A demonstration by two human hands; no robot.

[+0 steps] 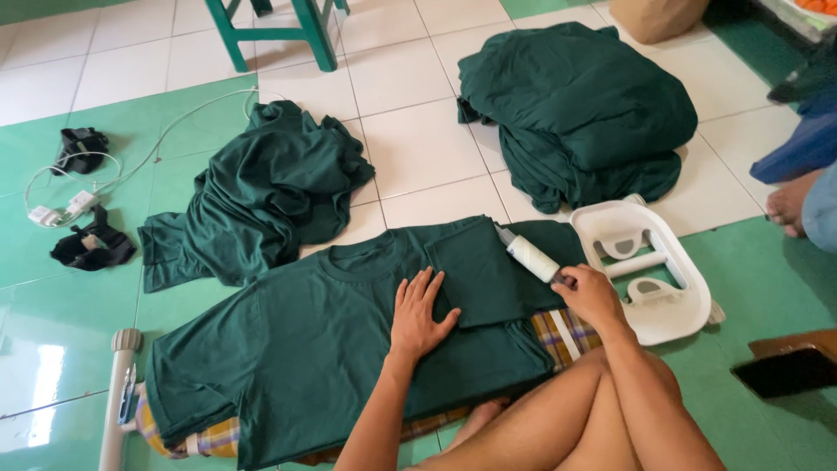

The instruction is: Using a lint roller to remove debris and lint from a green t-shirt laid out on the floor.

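Person seated on the tiled floor (418,148), knees at the near edge.

Dark green T-shirt (331,340) spread flat on a plaid-covered board (562,331) just ahead of the knees. Collar points far, hem near. Its right sleeve is folded in over the chest.

Left hand (418,314): open, fingers spread, palm pressed flat on the shirt's chest just left of the folded sleeve.

Right hand (591,295): closed around the handle of a lint roller (530,256). The roller's white drum rests on the folded sleeve, far and left of the fist.

Roller's long axis runs diagonally, from the near-right grip up to the far-left drum end. The two hands sit apart, the folded sleeve panel between them. The right hand is nearer to the shirt's right edge; the left is mid-chest.

Around them: a white plastic stand (689,288) just right of the right hand. Crumpled green shirts (270,192) lie far left, and a folded stack of green shirts (575,105) far right. White charger cable (78,205) at the left edge.
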